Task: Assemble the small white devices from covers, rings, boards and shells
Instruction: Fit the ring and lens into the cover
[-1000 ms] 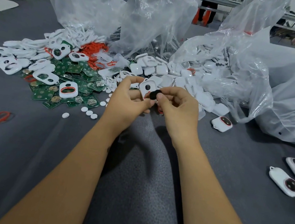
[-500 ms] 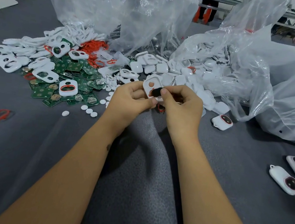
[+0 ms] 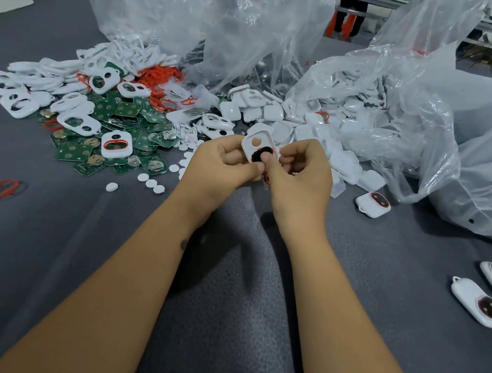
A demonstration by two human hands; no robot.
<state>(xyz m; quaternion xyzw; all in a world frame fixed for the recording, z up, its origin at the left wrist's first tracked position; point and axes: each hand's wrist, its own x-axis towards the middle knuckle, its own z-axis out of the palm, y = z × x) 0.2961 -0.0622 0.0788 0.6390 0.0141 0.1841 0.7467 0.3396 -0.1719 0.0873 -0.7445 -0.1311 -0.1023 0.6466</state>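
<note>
Both hands, left hand (image 3: 222,164) and right hand (image 3: 300,175), pinch a white cover (image 3: 258,144) between them above the counter (image 3: 39,252); the right thumb presses a black insert (image 3: 260,154), possibly rubber. The cover looks light, rigid and smooth, best held by its edges.

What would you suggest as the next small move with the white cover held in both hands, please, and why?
Probably press the black round piece fully into the lower opening of the white cover. The left hand grips the cover, the right hand pinches the piece against it, and the piece looks not quite seated.
</note>
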